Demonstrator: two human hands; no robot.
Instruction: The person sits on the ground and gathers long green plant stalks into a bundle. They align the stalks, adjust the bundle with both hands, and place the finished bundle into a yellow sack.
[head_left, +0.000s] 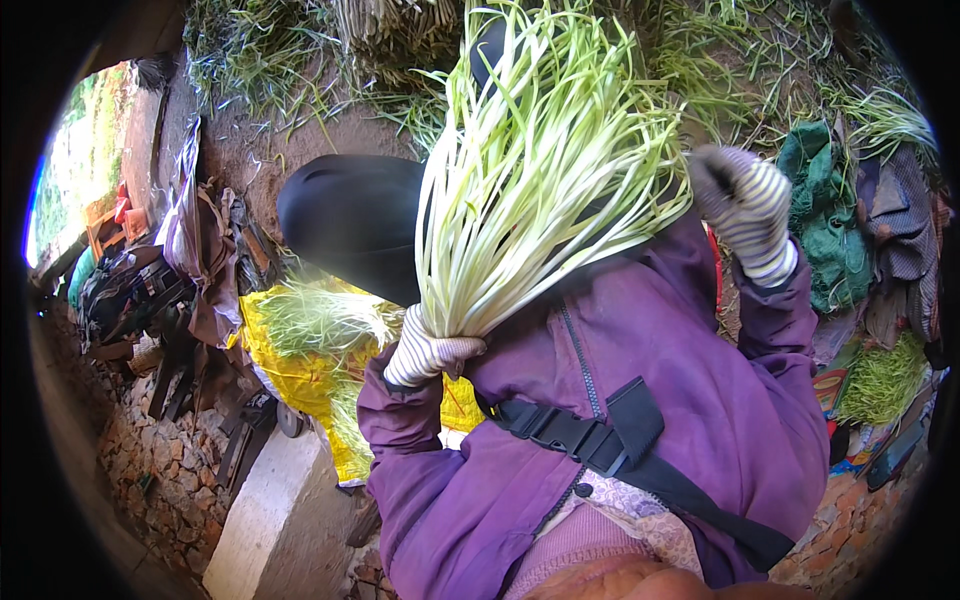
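My left hand (pixel 432 348), in a striped knit glove, is closed around the base of a large bunch of garlic chives (pixel 540 190). The long flat leaves are white near my grip and pale green at the tips, fanning up and away over my lap. Just right of the leaves, my right hand (pixel 742 205) is raised in a matching glove with a dark grey palm. Its fingers are curled and somewhat blurred; whatever they may hold is hidden. Beside my left wrist, more pale chives (pixel 330 318) lie on a yellow plastic sack (pixel 300 385).
Loose green leaves (pixel 265 60) litter the earth floor ahead, near a bundle of dry stalks (pixel 395 30). Green netting (pixel 822 220) and cloth hang at right, above another leafy heap (pixel 885 380). Wood scraps and fabric (pixel 190 260) crowd the left, with a pale block (pixel 265 510) nearer me.
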